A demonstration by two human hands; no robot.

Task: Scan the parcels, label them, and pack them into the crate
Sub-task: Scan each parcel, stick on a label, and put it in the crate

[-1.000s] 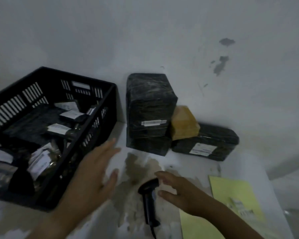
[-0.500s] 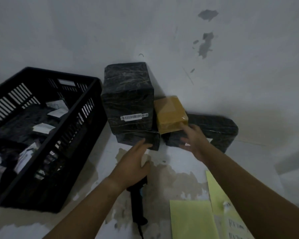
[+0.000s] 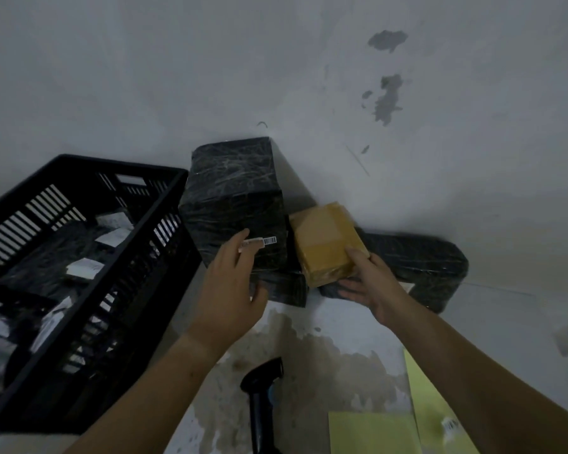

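A small brown taped parcel (image 3: pixel 323 237) leans between a tall black wrapped parcel (image 3: pixel 233 198) and a low black parcel (image 3: pixel 420 260) against the wall. My right hand (image 3: pixel 368 283) grips the brown parcel's near right corner, thumb on top and fingers beneath. My left hand (image 3: pixel 230 283) lies with straight fingers against the tall parcel's front, partly covering its barcode sticker (image 3: pixel 266 240). Under the tall parcel lies another flat black parcel (image 3: pixel 286 290). The black crate (image 3: pixel 89 290) at left holds several labelled parcels. A black barcode scanner (image 3: pixel 263 398) lies on the table near me.
Yellow label sheets (image 3: pixel 371 432) lie at the near right on the stained white table (image 3: pixel 335 342). The white wall (image 3: pixel 276 77) stands directly behind the parcels. The crate's right wall is close to my left forearm.
Both hands left the scanner area and moved forward to the parcels. My right hand has closed on the brown parcel, and my left hand has risen onto the tall black parcel.
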